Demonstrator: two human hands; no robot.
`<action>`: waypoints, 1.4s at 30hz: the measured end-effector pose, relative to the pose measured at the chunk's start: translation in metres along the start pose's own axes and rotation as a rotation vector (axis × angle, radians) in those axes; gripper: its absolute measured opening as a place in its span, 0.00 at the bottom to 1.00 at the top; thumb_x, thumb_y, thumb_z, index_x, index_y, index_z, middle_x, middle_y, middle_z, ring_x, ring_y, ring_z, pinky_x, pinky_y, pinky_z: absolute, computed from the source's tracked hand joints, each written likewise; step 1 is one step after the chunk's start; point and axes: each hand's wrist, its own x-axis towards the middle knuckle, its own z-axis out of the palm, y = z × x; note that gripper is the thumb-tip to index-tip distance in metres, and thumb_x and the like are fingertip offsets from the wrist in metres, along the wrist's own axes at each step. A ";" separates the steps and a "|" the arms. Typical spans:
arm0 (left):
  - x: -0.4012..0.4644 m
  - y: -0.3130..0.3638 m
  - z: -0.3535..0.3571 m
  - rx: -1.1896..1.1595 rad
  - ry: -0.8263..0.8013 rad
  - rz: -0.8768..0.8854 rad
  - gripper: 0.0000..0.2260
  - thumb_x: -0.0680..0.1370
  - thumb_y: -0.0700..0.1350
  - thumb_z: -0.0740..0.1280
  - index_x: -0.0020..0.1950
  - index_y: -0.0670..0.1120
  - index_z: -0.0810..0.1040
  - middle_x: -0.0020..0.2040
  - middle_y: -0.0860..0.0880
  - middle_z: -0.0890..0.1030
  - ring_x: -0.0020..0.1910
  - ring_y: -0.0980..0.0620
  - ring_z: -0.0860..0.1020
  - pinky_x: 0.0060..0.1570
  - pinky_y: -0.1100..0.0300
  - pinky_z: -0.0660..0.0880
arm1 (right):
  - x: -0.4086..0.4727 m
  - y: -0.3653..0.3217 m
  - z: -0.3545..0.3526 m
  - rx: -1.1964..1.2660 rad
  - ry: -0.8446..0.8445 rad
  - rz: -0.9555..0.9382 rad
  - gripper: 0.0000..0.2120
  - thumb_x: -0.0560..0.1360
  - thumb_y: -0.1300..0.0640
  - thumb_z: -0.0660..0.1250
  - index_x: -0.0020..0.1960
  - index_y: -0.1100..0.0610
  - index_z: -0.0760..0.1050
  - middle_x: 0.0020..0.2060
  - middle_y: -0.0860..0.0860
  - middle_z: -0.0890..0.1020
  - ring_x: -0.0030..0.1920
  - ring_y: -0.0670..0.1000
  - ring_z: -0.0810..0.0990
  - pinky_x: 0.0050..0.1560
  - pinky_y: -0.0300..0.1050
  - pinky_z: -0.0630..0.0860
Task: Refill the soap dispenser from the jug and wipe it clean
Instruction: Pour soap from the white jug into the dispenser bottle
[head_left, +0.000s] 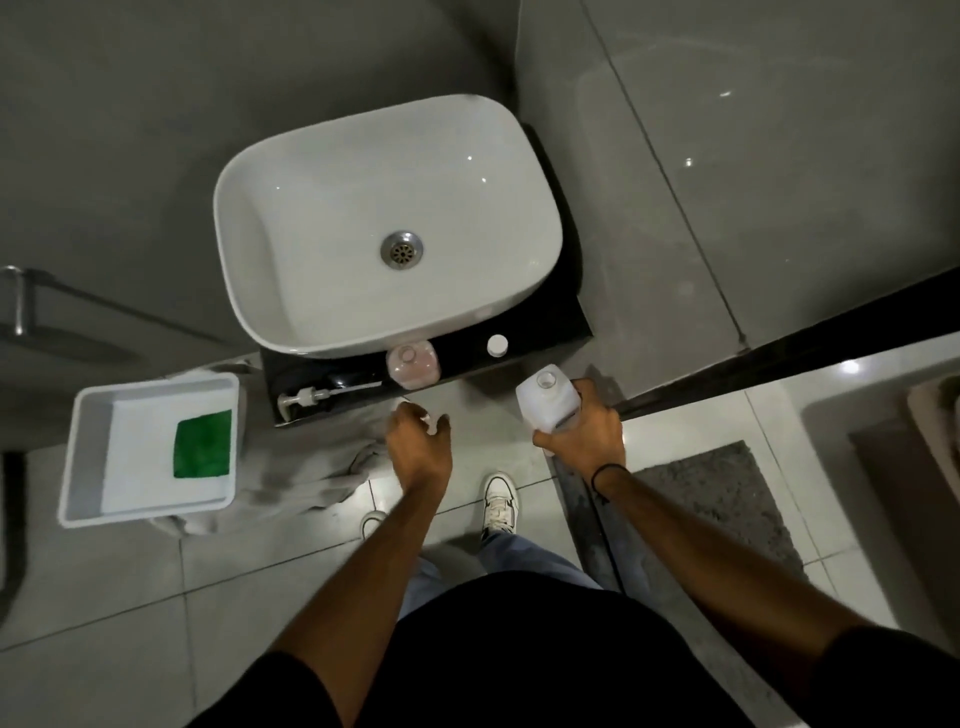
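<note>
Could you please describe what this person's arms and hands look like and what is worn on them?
Both forearms are bare, with short black sleeves ending above the elbows. The left hand wears nothing visible. The right hand is also bare, with a thin black band around its wrist. No gloves, rings or watch show.

A white basin (311, 218) with a steel drain (401, 250) sits on a black counter (550, 317) against grey walls (130, 104) in a tiled washroom. Glossy pale floor tiles (156, 597) reflect overhead light, a dark mat (727, 499) lies at right, and a white tub (85, 447) stands at left.
</note>
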 end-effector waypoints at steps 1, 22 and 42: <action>0.003 -0.001 -0.006 -0.044 0.054 -0.025 0.16 0.74 0.42 0.77 0.56 0.39 0.75 0.54 0.39 0.80 0.52 0.40 0.80 0.51 0.49 0.77 | 0.001 -0.004 0.001 -0.005 -0.011 -0.013 0.40 0.54 0.41 0.80 0.61 0.46 0.66 0.51 0.49 0.80 0.49 0.56 0.81 0.41 0.42 0.75; 0.042 0.005 -0.061 -0.209 -0.048 0.369 0.23 0.64 0.52 0.83 0.50 0.46 0.75 0.48 0.48 0.78 0.43 0.51 0.78 0.42 0.56 0.77 | -0.032 -0.080 -0.019 0.065 0.052 -0.266 0.37 0.57 0.48 0.82 0.61 0.47 0.68 0.51 0.49 0.82 0.50 0.54 0.81 0.46 0.52 0.82; 0.087 0.057 -0.266 -0.423 0.202 0.685 0.27 0.65 0.57 0.82 0.60 0.55 0.78 0.55 0.60 0.82 0.52 0.55 0.82 0.45 0.48 0.84 | -0.030 -0.338 -0.066 -0.235 0.346 -0.934 0.39 0.61 0.50 0.79 0.71 0.49 0.73 0.52 0.51 0.77 0.52 0.55 0.72 0.53 0.52 0.74</action>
